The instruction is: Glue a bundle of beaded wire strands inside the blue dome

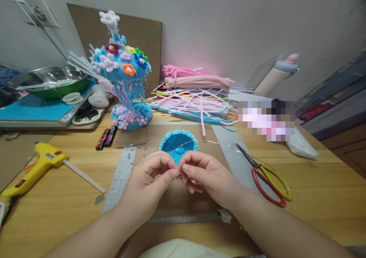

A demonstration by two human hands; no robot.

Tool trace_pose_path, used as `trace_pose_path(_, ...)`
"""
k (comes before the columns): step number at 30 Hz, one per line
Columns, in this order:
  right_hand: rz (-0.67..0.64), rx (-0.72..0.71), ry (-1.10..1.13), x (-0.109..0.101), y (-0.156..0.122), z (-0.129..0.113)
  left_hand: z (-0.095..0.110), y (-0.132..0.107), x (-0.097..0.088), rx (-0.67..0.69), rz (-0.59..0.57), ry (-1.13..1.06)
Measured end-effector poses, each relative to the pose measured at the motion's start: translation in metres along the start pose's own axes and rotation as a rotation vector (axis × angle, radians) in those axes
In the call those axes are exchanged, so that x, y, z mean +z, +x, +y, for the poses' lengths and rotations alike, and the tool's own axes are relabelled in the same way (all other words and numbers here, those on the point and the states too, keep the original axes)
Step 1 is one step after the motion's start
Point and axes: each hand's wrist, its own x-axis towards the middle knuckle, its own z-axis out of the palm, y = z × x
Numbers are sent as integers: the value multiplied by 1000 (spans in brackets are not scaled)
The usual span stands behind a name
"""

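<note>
While the left hand [153, 178] and the right hand [210, 174] meet fingertip to fingertip, both pinch closed on a tiny item [181, 172], too small to make out. Just beyond the fingers, which partly hide it, sits a blue cup [179, 140] with a fluffy pale rim, its hollow facing the person; a thin strand [211, 141] runs across it and off to the right. Beneath the hands lies a cardboard sheet [174, 204], over a grey cutting mat [114, 191] on the desk [68, 223]. Silvery beads [131, 155] are scattered just past the left hand, and well to its left rests a yellow glue gun [37, 170], its glue stick [84, 176] pointing back toward the person. Right of the right hand lie scissors [256, 165] with 1 red and 1 yellow handle. Farther ahead, a flower-covered blue piece [120, 74] stands upright at left, beside stacked fuzzy stems [197, 83].
</note>
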Motion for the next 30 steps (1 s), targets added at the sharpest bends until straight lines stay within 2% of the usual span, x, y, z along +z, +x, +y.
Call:
trace_pose_path(5,73,-322,-453,2,-4,-1,-2,2,1,-205,4,-233)
trace_pose_path(7,76,-429,-623,2,-7,-1,-3,2,1,-228,13,-270)
trace_pose_path(10,132,-544,-759,2,-9,2,-3,2,2,-235,21,-281)
trace_pose_path(19,223,-632,-776,5,-10,4,-1,0,3,-160,15,-277)
trace_pose_path(24,230,-618,-769,5,-10,5,-1,-1,4,-140,22,-310)
trace_pose_path(30,194,-649,-677,7,-13,5,-4,-3,2,-132,-42,-380)
